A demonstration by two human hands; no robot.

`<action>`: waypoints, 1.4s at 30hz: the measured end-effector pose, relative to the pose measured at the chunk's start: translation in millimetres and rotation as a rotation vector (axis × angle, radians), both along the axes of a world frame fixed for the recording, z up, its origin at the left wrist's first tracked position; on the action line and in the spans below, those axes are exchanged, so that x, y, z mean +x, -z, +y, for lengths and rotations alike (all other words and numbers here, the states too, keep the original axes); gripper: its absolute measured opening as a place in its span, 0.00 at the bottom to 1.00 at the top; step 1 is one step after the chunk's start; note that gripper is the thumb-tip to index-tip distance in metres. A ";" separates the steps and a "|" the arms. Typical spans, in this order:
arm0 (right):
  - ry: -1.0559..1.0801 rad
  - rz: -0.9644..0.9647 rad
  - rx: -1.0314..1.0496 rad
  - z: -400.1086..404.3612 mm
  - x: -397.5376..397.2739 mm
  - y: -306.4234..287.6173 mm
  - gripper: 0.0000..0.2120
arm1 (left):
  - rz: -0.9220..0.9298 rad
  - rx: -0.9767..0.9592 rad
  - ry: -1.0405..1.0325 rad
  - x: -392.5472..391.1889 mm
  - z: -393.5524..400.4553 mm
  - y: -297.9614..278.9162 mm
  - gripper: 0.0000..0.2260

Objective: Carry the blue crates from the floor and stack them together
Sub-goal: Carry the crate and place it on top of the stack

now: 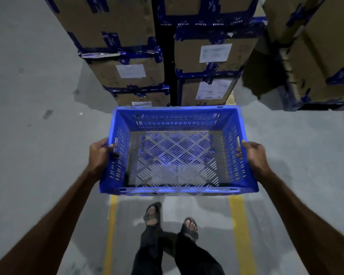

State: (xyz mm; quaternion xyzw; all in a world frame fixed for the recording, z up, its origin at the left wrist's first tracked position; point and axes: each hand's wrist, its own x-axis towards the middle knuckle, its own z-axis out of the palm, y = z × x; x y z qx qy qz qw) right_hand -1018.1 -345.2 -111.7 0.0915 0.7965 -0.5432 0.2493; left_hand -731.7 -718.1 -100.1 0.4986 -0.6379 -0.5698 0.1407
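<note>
Both hands grip one empty blue perforated plastic crate (pixel 178 153) by its short sides: left hand (pixel 98 155) and right hand (pixel 253 155) closed around the handle slots. Crate is off the grey concrete floor (pixel 28 96), carried level. No stack is visible; stacking appears outstanding.

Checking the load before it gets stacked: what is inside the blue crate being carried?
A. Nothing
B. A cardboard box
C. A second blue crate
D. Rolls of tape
A: the blue crate, gripped at its side handles by the left hand and right hand, shows only its bare slotted bottom.
</note>
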 end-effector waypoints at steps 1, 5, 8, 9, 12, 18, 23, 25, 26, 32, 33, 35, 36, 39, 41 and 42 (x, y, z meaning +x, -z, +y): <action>-0.001 0.003 0.008 -8.0 -7.9 9.4 0.15 | 0.002 0.008 0.000 -9.7 -8.1 8.3 0.08; 0.008 -0.002 0.025 -43.1 -37.3 48.8 0.15 | 0.016 0.036 -0.005 -44.7 -43.3 47.4 0.11; 0.015 -0.004 0.021 -70.0 -60.1 79.1 0.14 | 0.017 0.036 0.023 -68.5 -72.2 79.7 0.11; 0.020 -0.006 0.020 -78.2 -67.5 88.9 0.14 | 0.019 0.033 0.029 -75.3 -81.3 90.1 0.11; 0.022 0.003 0.018 -100.9 -87.2 116.2 0.14 | 0.011 0.021 0.041 -94.7 -102.6 117.5 0.10; 0.006 0.032 0.008 -131.0 -115.0 163.1 0.11 | 0.018 0.016 0.060 -120.1 -132.7 166.1 0.09; 0.008 0.031 -0.010 -138.9 -130.6 195.0 0.13 | 0.023 0.025 0.057 -131.2 -150.7 195.9 0.09; 0.011 0.037 -0.013 -139.7 -137.0 205.5 0.15 | 0.030 -0.003 0.084 -137.3 -155.1 205.1 0.07; 0.013 0.037 -0.013 -140.0 -139.9 210.4 0.16 | 0.024 -0.020 0.093 -141.4 -155.8 208.2 0.05; 0.044 0.049 -0.021 -139.4 -154.4 228.4 0.11 | -0.037 -0.066 0.049 -163.4 -159.8 228.6 0.08; 0.044 0.053 -0.024 -140.5 -155.4 228.4 0.10 | -0.039 -0.068 0.043 -165.1 -161.3 231.5 0.10; 0.034 0.060 -0.024 -143.0 -156.1 227.0 0.10 | -0.031 -0.081 0.037 -166.8 -162.7 235.5 0.14; 0.026 0.063 -0.020 -143.8 -156.6 227.0 0.10 | -0.022 -0.092 0.043 -167.2 -162.2 236.6 0.14; 0.012 0.056 -0.029 -143.4 -156.5 228.7 0.11 | 0.001 -0.121 0.057 -165.7 -161.1 239.1 0.13; -0.009 0.065 -0.045 -143.2 -156.6 229.7 0.11 | -0.003 -0.131 0.040 -165.2 -162.5 241.7 0.15; -0.024 0.075 -0.047 -142.3 -156.5 230.6 0.11 | -0.011 -0.130 0.033 -165.3 -163.3 242.7 0.17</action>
